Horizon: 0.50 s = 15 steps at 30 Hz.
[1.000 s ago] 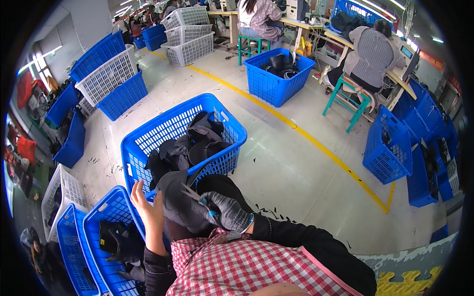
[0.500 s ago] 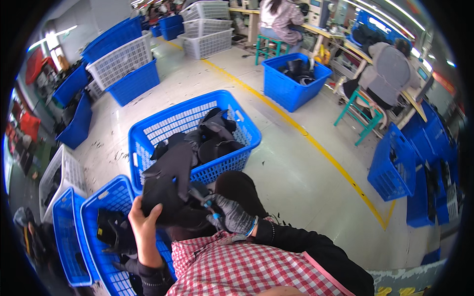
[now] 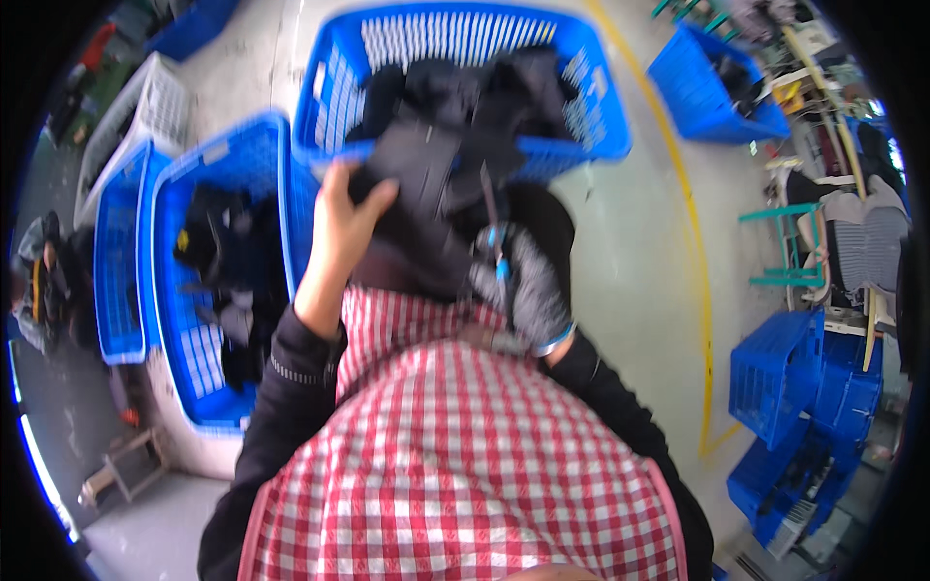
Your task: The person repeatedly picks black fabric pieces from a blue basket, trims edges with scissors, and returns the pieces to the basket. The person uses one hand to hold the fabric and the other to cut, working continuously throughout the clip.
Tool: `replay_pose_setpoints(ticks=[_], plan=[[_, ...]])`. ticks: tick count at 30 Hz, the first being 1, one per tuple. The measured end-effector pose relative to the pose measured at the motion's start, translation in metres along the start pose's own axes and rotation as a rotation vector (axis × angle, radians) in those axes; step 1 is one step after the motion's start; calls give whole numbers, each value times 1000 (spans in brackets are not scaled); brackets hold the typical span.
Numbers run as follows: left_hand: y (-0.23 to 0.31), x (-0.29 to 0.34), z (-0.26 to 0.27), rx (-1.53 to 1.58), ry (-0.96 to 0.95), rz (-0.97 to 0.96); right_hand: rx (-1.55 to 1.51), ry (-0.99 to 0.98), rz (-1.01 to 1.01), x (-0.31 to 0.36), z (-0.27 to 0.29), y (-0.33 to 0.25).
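Observation:
My bare left hand (image 3: 341, 237) grips the left edge of a black fabric piece (image 3: 412, 184), thumb on top and the fingers mostly hidden beneath. The piece spreads over my lap and the near rim of a blue basket (image 3: 325, 68). In a grey knit glove, my right hand (image 3: 531, 290) is closed around scissors (image 3: 501, 254) with blue on the handles. Their blades point away from me, just right of the fabric; whether they touch it I cannot tell. Dark fabric pieces (image 3: 475, 87) fill the basket ahead.
To my left stands another blue basket (image 3: 165, 320) with dark pieces, beside a narrower blue one (image 3: 116, 261) and a white crate (image 3: 160, 111). On the right are a blue bin (image 3: 697, 92), a green stool (image 3: 785, 247), stacked blue baskets (image 3: 775, 373) and a seated person (image 3: 867, 242).
My view has tilted down, so the baskets sit higher in the picture. The scissors now point more straight ahead, away from the fabric's middle. Both hands keep their holds.

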<state>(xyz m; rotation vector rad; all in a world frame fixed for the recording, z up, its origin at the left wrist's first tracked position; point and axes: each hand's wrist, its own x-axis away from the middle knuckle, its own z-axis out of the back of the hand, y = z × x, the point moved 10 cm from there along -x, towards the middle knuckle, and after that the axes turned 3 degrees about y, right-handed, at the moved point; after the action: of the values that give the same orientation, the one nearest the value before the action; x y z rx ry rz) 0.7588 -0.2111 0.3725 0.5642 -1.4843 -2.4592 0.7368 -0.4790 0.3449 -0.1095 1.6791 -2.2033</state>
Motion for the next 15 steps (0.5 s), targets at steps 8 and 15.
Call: replay_pose_setpoints(ticks=[8, 15], plan=[[22, 19, -26, -251, -46, -306, -361, 31, -322, 16, 7, 40], [-1, 3, -16, -52, -105, -328, -393, -224, -531, 49, 9, 60]])
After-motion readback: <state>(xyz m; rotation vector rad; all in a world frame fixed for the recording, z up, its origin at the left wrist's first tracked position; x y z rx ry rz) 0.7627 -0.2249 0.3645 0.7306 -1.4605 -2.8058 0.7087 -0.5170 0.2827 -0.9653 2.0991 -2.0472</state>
